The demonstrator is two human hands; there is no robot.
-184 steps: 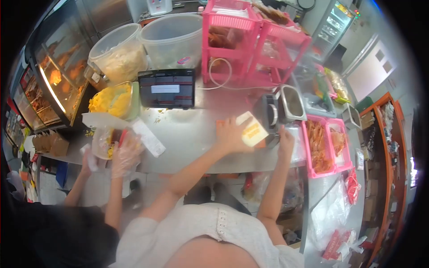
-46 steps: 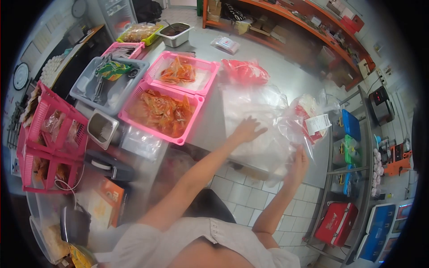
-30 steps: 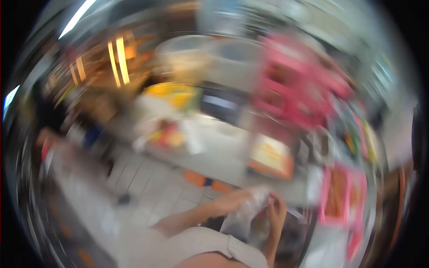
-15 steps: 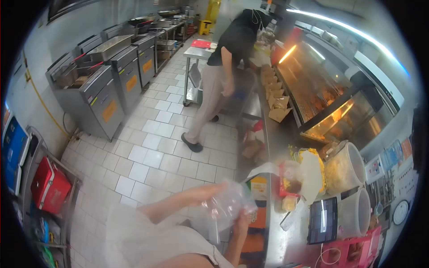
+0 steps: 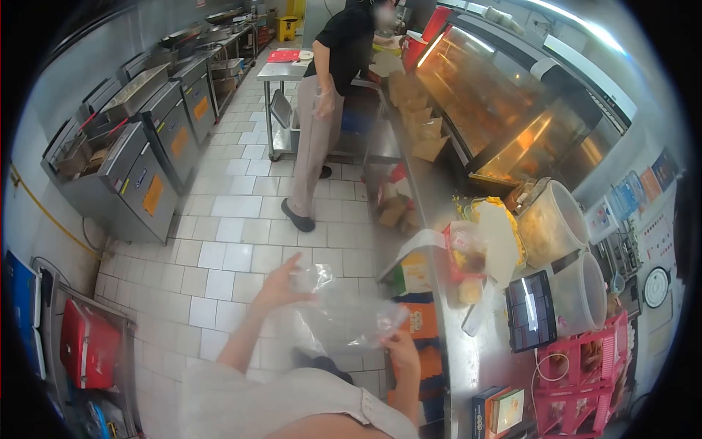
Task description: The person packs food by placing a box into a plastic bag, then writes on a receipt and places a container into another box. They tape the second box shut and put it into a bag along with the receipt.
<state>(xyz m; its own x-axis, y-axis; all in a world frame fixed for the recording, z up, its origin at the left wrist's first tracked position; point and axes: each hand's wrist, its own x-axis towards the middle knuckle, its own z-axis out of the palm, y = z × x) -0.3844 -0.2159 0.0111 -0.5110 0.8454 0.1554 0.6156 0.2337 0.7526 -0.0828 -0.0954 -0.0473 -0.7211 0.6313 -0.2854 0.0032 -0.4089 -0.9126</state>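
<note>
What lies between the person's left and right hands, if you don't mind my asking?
In the head view, a clear plastic bag lies between the left hand and right hand.

The wearer has one left hand (image 5: 280,287) and one right hand (image 5: 402,353), two in all. There is one clear bag (image 5: 345,322), one co-worker (image 5: 340,55), one tablet (image 5: 531,312), one red cooler (image 5: 88,344), one clock (image 5: 657,287), one yellow bucket (image 5: 287,29), two tubs (image 5: 553,225) and three orange-labelled units (image 5: 139,197).
</note>
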